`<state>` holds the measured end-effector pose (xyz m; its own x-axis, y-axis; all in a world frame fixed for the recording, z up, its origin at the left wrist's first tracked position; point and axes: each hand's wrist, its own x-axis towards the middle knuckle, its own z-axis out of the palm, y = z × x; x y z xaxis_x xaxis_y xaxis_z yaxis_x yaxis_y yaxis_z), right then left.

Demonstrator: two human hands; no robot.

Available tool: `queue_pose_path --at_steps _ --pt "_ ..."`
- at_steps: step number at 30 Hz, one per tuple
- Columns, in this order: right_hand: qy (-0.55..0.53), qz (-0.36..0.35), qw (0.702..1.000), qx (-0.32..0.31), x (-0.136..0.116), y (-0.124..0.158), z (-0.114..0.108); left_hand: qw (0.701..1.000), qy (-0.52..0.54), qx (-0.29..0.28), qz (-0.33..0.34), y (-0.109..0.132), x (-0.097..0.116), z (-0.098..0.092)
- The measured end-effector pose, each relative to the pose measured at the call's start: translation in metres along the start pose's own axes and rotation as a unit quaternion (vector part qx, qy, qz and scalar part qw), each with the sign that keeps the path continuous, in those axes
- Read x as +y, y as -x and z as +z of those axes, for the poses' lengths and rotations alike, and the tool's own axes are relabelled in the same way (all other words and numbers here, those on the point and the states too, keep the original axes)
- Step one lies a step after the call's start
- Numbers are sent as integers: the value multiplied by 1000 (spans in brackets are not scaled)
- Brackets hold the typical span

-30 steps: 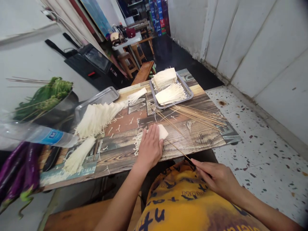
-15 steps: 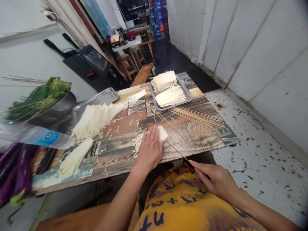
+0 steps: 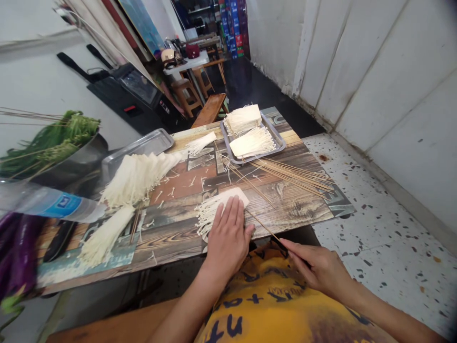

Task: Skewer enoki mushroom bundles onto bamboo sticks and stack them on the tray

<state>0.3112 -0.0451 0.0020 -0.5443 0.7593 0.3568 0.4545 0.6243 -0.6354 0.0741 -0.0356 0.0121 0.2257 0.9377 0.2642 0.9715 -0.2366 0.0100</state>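
Note:
My left hand (image 3: 230, 233) lies flat, fingers stretched out, on a small bundle of white enoki mushrooms (image 3: 214, 206) near the front edge of the wood-patterned table (image 3: 293, 205). My right hand (image 3: 316, 269) is below the table edge, over my yellow shirt, and pinches the near end of a thin bamboo skewer (image 3: 262, 226). The skewer runs up and left to the bundle under my left hand.
A metal tray (image 3: 280, 142) with two enoki bundles sits at the back, loose skewers (image 3: 296, 174) beside it. More enoki piles (image 3: 135, 176) and an empty tray (image 3: 143, 147) lie left, with a water bottle (image 3: 53, 204), a bowl of greens (image 3: 50, 143) and eggplants (image 3: 17, 252).
My left hand has slid back toward me along the bundle, uncovering more of the mushrooms. My right hand has barely moved with the skewer.

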Motion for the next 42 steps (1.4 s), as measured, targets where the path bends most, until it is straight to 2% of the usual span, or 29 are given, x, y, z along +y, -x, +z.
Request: queue_pose_path --at_steps 6,10,14,22,30,38,42 --pt "3 -14 1000 6 -1 -3 2 1000 -11 -6 -7 10 3 15" --pt "9 -20 999 22 -5 -6 2 1000 -20 -3 -2 9 2 13" --pt "16 -10 1000 10 -7 -5 4 1000 -25 -5 1 7 2 10" --pt "-56 -56 997 24 7 2 32 999 -37 -28 11 5 1 7" --pt "-5 -88 995 50 6 -1 47 999 -37 -37 12 4 -1 5" --pt "31 -79 995 53 -2 -9 55 998 -40 -37 14 2 0 3" --pt "64 -54 996 31 -7 -13 56 999 -28 -41 19 1 -5 2"
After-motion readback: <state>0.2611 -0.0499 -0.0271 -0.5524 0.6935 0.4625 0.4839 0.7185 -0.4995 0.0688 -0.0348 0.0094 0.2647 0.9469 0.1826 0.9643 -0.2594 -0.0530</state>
